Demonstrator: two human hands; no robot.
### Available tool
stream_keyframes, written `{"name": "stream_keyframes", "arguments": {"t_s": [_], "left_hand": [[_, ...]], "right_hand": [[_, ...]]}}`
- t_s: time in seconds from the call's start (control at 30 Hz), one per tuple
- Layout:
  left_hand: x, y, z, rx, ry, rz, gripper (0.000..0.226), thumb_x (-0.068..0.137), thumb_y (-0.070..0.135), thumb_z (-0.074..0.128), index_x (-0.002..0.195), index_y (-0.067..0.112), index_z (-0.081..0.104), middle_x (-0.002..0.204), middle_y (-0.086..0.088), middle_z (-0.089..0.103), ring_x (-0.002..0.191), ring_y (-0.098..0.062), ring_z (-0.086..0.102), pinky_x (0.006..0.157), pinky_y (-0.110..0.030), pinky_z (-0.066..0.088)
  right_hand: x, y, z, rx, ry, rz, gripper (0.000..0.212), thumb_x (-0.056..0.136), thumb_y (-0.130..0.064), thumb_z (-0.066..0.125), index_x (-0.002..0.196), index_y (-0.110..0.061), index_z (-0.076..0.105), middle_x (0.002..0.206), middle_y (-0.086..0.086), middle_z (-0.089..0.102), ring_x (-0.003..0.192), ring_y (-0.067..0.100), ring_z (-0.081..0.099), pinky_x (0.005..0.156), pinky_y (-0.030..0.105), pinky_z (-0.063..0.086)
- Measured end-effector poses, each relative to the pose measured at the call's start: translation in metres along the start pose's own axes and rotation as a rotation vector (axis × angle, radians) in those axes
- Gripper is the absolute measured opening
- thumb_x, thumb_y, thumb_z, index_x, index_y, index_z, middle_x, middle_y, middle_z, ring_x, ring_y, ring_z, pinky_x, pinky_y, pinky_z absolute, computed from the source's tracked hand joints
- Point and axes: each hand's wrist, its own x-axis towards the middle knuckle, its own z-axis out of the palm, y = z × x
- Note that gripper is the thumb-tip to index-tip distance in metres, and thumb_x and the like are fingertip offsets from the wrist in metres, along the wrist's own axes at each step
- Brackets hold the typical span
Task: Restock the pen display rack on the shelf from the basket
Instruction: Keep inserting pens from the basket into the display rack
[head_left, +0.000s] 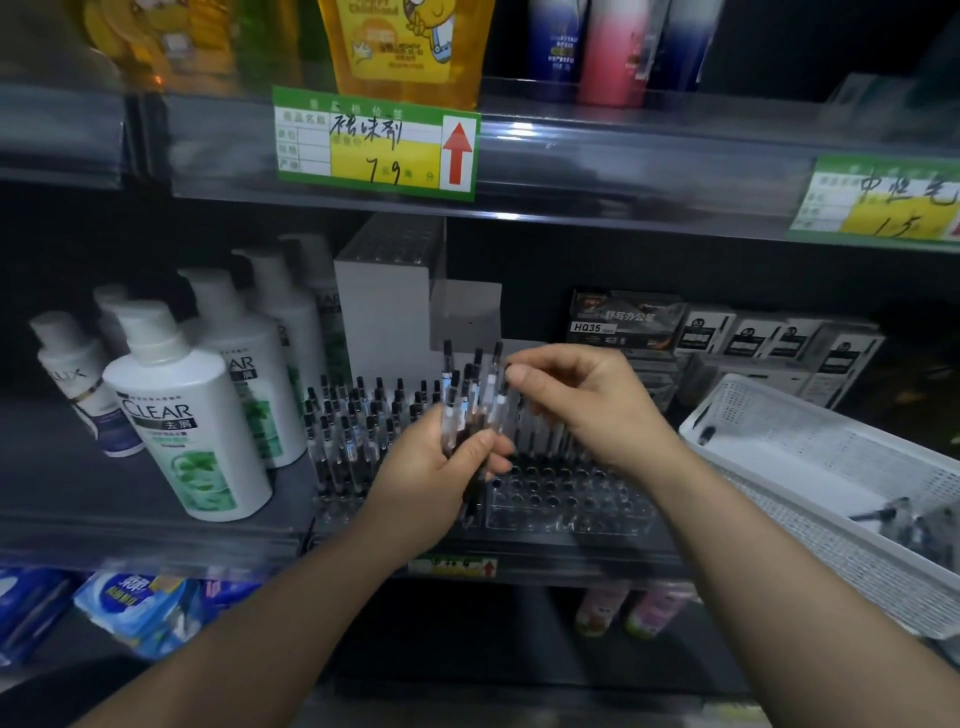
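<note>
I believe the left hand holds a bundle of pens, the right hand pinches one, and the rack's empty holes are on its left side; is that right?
No: the head view shows the empty holes on the right side of the rack; standing pens fill its left. The left hand holding the bundle and the right hand pinching one are correct.

CLEAR stands on the white bottle (179, 415) at nine o'clock, HQ35 on the dark box (621, 318) at two — the price tag (374, 143) at twelve reads 7 9.
</note>
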Motion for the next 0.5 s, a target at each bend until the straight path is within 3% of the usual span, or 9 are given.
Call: {"name": "stream_keyframes", "arguments": {"t_s": [0.1, 0.23, 0.37, 0.5], "left_hand": [[-0.001, -0.001, 0.005, -0.009, -0.021, -0.010, 0.011, 0.097, 0.015, 0.055, 0.098, 0.022, 0.063, 0.088, 0.006, 0.075, 0.083, -0.008, 0.071, 0.085, -0.038, 0.056], [0.001, 0.000, -0.002, 0.034, 0.052, 0.029, 0.013, 0.097, 0.021, 0.052, 0.097, 0.031, 0.060, 0.088, 0.012, 0.072, 0.085, 0.004, 0.067, 0.074, -0.012, 0.051], [0.005, -0.002, -0.014, -0.054, 0.117, 0.025, 0.011, 0.098, 0.020, 0.050, 0.100, 0.025, 0.060, 0.088, 0.008, 0.072, 0.087, -0.008, 0.069, 0.085, -0.032, 0.055], [0.006, -0.003, -0.015, -0.047, 0.143, 0.043, 0.012, 0.099, 0.021, 0.049, 0.102, 0.026, 0.059, 0.084, 0.008, 0.071, 0.080, -0.010, 0.068, 0.081, -0.035, 0.054]], "right_hand": [[0.001, -0.001, -0.001, 0.012, -0.041, 0.044, 0.015, 0.081, -0.012, 0.072, 0.096, -0.008, 0.072, 0.079, 0.003, 0.068, 0.060, 0.002, 0.058, 0.056, 0.016, 0.047], [0.006, 0.000, -0.014, 0.121, 0.055, 0.054, 0.010, 0.085, -0.002, 0.067, 0.089, -0.010, 0.071, 0.068, -0.001, 0.068, 0.057, 0.007, 0.060, 0.056, 0.019, 0.053], [0.011, 0.006, -0.029, 0.002, 0.256, 0.062, 0.007, 0.085, -0.010, 0.069, 0.092, -0.011, 0.072, 0.073, -0.001, 0.071, 0.064, 0.007, 0.067, 0.066, 0.020, 0.056], [0.012, 0.021, -0.022, -0.193, 0.352, 0.040, 0.007, 0.082, -0.014, 0.074, 0.085, -0.019, 0.069, 0.079, 0.001, 0.071, 0.071, 0.013, 0.068, 0.066, 0.020, 0.057]]}}
